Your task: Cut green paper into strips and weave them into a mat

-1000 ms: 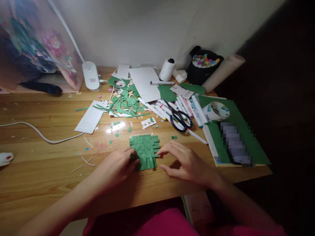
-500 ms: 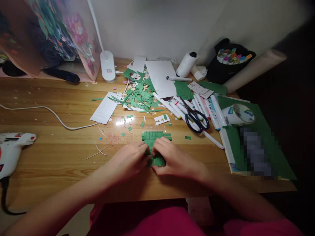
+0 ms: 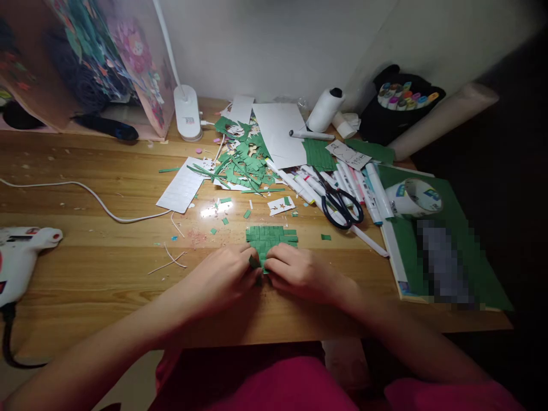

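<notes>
A green woven paper piece (image 3: pixel 266 235) lies on the wooden table near its front edge, with loose strip ends sticking out at its right side. My left hand (image 3: pixel 235 268) is closed at the piece's lower left, pinching a dark green strip that stands up between the fingers. My right hand (image 3: pixel 295 269) has its fingers bent together over the lower right part of the weave and hides much of it. The fingertips of both hands nearly meet at the lower middle. Small green scraps (image 3: pixel 247 214) lie beyond the weave.
Black-handled scissors (image 3: pixel 342 208) rest on scattered markers (image 3: pixel 308 185). Green paper cuttings (image 3: pixel 246 162) and white sheets (image 3: pixel 280 134) are piled at the back. A glue gun (image 3: pixel 21 257) lies at the far left. A tape roll (image 3: pixel 415 197) sits on green paper at the right.
My right hand has closed in over the lower part of the weave and now covers more of it. A dark strip now stands up at my left fingers.
</notes>
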A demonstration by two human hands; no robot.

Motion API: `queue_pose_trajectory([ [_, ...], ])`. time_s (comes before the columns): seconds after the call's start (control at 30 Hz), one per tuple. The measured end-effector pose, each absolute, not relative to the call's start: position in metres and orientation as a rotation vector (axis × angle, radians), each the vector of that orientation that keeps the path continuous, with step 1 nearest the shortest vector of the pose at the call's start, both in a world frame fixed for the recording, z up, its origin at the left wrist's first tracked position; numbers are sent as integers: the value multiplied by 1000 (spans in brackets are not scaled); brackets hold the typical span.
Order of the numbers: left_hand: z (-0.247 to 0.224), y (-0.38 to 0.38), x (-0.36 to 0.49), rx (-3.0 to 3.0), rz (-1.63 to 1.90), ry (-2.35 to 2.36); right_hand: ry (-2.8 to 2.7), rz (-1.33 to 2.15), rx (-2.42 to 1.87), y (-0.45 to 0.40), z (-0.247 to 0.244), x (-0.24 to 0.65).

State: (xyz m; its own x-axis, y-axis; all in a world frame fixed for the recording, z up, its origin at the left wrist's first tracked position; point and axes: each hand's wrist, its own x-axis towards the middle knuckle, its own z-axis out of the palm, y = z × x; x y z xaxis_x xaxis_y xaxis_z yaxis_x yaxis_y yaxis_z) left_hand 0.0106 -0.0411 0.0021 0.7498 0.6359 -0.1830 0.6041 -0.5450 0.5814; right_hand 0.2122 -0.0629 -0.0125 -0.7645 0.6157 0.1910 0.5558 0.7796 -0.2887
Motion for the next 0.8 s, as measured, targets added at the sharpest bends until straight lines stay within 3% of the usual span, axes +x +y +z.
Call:
queue_pose_trajectory([
  [0.17, 12, -43, 10, 2308, 37, 904, -2405, 827, -1122, -60, -8, 215],
  [0.4, 10, -39, 13, 2320, 5, 927, -2037, 1232, -1251, -52, -12, 216],
  [0.8, -3, -33, 17, 2417, 102, 925, -1946, 1461, -1156, -39, -10, 219],
])
